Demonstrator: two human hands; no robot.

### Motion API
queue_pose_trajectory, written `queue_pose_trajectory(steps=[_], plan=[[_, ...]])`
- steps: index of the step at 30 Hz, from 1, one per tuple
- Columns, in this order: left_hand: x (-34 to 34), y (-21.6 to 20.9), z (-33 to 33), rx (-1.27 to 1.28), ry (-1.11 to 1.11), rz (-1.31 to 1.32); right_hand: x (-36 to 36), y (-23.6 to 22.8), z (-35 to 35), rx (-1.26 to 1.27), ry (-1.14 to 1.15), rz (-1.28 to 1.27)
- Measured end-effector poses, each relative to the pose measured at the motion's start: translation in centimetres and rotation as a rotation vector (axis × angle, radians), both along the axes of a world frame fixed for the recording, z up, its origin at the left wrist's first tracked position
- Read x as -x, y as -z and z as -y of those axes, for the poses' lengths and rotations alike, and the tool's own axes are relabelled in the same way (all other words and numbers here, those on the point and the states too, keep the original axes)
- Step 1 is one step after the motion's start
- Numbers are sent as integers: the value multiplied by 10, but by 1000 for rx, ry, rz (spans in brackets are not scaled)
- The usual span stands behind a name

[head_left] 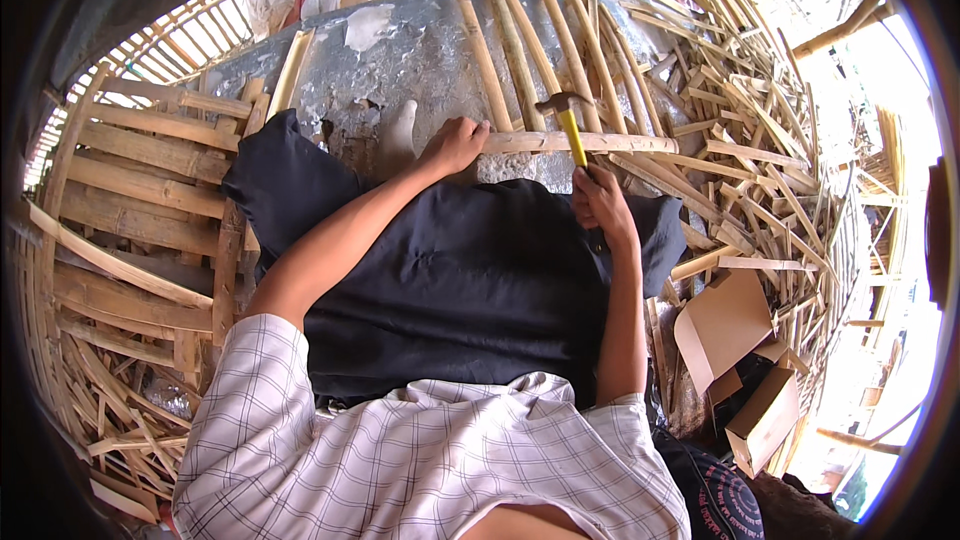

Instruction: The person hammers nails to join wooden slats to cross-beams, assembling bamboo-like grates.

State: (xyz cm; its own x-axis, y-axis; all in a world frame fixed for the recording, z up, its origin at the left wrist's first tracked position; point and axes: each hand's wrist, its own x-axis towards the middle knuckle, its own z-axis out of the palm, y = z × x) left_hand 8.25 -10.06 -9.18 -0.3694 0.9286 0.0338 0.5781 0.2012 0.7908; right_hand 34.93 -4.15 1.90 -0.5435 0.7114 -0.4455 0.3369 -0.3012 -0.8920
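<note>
My left hand is closed around the left end of a pale wooden crosspiece, which lies level in front of me. Several narrow wooden slats run from this crosspiece toward the far side, roughly side by side. In my right hand is a claw hammer with a yellow handle, fingers wrapped round its lower part. The hammer's dark metal head is raised near the slat ends, over the crosspiece in this view. Whether it touches the wood I cannot tell.
Black cloth covers my lap. Beyond it is a worn grey surface. Split wood pieces lie heaped at the right, and a slatted bamboo frame stands at the left. An open cardboard box sits at the lower right.
</note>
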Motion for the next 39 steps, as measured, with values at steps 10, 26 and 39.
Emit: queue_pose_trajectory(steps=[10, 26, 39], plan=[[-5, -3, 0, -108, 12, -15, -15, -12, 25, 135, 70, -60], [-2, 4, 2, -63, -2, 4, -9, -38, 25, 50, -159, 241], [8, 6, -3, 21, 78, 76, 4, -46, 33, -699, -258, 331]])
